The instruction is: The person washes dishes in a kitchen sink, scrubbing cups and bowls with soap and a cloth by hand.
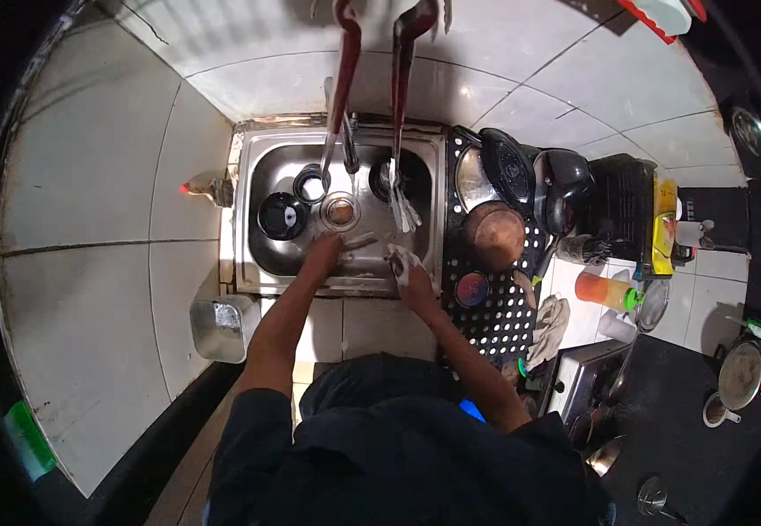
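Okay, left hand is at a pale slim piece low in the steel sink; grip too blurry to tell. Right hand, foamy-looking, is curled nearby; can't tell if holding anything. Piece seems light, stiff, probably slippery; best pinched at one end.

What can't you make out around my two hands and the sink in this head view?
All in the head view:
- Left hand: its grip; the back of the hand covers the fingers, too small here.
- Right hand: anything in its palm; curled fingers and white matter hide it.
- Round vessel on the sink's right: partly behind hanging strips.
- Orange bits at the drain: too small to identify.
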`<state>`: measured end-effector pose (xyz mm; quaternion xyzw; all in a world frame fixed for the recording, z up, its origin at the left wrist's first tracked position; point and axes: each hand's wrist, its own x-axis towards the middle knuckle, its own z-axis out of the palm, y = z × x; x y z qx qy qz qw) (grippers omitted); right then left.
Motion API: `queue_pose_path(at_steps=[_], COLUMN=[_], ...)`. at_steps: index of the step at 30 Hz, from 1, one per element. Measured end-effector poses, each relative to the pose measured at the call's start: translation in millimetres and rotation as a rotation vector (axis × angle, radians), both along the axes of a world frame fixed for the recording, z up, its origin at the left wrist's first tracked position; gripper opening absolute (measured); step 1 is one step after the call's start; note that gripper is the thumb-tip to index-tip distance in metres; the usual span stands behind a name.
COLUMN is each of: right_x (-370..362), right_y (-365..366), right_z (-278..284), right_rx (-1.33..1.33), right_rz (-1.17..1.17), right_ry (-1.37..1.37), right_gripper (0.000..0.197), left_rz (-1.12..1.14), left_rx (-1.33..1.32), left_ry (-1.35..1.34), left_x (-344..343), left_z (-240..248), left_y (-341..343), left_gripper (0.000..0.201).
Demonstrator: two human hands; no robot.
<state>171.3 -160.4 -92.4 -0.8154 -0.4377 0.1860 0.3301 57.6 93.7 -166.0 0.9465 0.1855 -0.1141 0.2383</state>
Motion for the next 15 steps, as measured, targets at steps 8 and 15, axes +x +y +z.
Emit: queue_pose_path(at_steps=[8,15], right_x=[5,0], right_y=[1,9], right_z=[17,21], right_rx=[-0.091,0.001], right_rz=[-0.053,-0.038], right_ry=[0.153,0.025], right_gripper=[0.059,0.044], left_rz=[-0.156,-0.138], left_rx=[0.066,-0.008], left_ry=[-0.084,-0.038], left_x=[2,-12], left_z=[17,36], left_y=[8,4], left_gripper=[0.013,0.011])
